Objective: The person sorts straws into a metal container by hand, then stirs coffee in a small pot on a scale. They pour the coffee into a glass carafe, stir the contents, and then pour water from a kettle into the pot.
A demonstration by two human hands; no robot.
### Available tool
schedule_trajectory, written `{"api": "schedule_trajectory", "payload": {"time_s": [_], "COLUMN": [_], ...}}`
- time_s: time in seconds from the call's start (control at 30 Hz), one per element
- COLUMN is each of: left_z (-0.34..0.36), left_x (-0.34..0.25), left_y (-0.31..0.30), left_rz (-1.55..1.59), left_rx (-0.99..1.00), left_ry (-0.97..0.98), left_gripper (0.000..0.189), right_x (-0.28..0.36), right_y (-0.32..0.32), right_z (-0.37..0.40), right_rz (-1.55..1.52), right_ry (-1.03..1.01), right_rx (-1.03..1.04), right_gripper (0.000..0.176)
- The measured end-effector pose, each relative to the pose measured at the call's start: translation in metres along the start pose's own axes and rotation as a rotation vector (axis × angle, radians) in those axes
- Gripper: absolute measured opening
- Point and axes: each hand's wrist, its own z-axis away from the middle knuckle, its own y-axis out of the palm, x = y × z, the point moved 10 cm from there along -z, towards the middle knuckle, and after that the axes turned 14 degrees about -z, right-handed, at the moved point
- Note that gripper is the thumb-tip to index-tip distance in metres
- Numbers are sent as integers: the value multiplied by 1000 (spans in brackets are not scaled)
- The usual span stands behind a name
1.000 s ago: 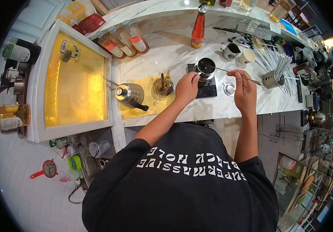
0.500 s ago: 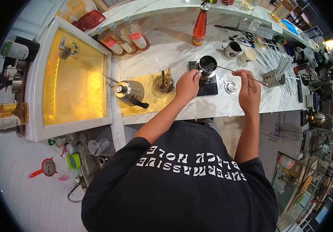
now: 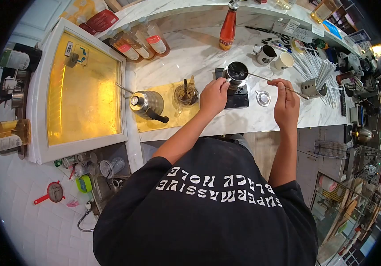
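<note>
My left hand point(image 3: 214, 96) grips the handle of a small metal pot point(image 3: 242, 83) with dark liquid in it. The pot is at a black scale point(image 3: 237, 102), overlapping it in this view. Between the fingers of my right hand point(image 3: 287, 104) is a long thin bar spoon point(image 3: 258, 76), whose far end reaches over the pot's rim. A small round metal lid point(image 3: 263, 98) lies on the counter between my hands. Left of my left hand, a glass vessel with brown grounds point(image 3: 186, 95) and a gooseneck kettle point(image 3: 153, 104) stand on a yellow cloth point(image 3: 155, 127).
Behind the pot stands a red syrup bottle point(image 3: 228, 30). A dark-fronted cup point(image 3: 266, 55) and a cream cup point(image 3: 284, 61) are at the back right, near a metal straw holder point(image 3: 312, 88). Several labelled bottles point(image 3: 157, 43) line the back left beside a yellow-lit glass-topped cabinet point(image 3: 84, 102).
Both hands keep their hold. The pot's mouth has shifted slightly, and paler lumps show more clearly on the dark liquid. The bar spoon has moved only a little.
</note>
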Motion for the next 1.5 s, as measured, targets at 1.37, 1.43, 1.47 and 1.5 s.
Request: {"api": "schedule_trajectory", "payload": {"time_s": [1.37,1.43,1.47,1.5], "left_z": [2,2,2,2], "left_x": [-2,-1,0,1], "left_y": [-1,1,1,1], "left_rz": [5,8,8,10], "left_rx": [-8,-20,-27,-29], "left_ry": [-35,-34,-34,-39], "left_gripper": [23,23,23,23], "right_x": [2,-2,2,6], "right_y": [1,6,9,12], "right_z": [-11,-14,-15,-15], "right_rz": [3,12,27,42], "right_ry": [-25,-36,-62,-88], "right_rx": [47,78,105,131], "right_gripper": [24,28,28,27]}}
